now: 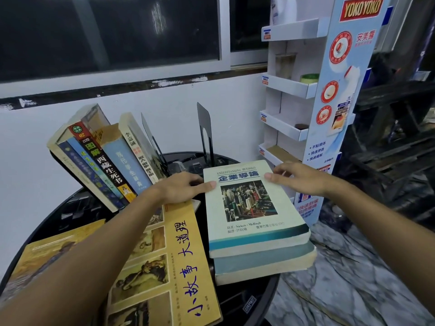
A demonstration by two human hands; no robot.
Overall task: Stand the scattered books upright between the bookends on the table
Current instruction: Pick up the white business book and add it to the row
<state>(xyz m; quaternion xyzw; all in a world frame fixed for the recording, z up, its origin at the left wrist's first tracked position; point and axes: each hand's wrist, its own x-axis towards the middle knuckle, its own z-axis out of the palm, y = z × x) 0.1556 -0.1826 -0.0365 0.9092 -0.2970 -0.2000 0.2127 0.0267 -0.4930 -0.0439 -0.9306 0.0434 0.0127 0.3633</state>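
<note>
A thick pale green book [249,208] lies flat on top of another thick book [263,264] at the right of the round black table [247,300]. My left hand [181,187] holds its far left edge, thumb on the cover. My right hand [299,177] holds its far right corner, thumb on the cover as well. Several books [106,161] stand leaning to the left at the back, against a black bookend [150,137]. A second black bookend [206,130] stands apart to their right. A yellow book [183,267] lies flat under my left forearm.
A brown-covered book [47,252] lies flat at the table's near left. A white and blue cardboard display stand [329,102] rises just right of the table. A white wall and dark window are behind. The floor at right is marbled.
</note>
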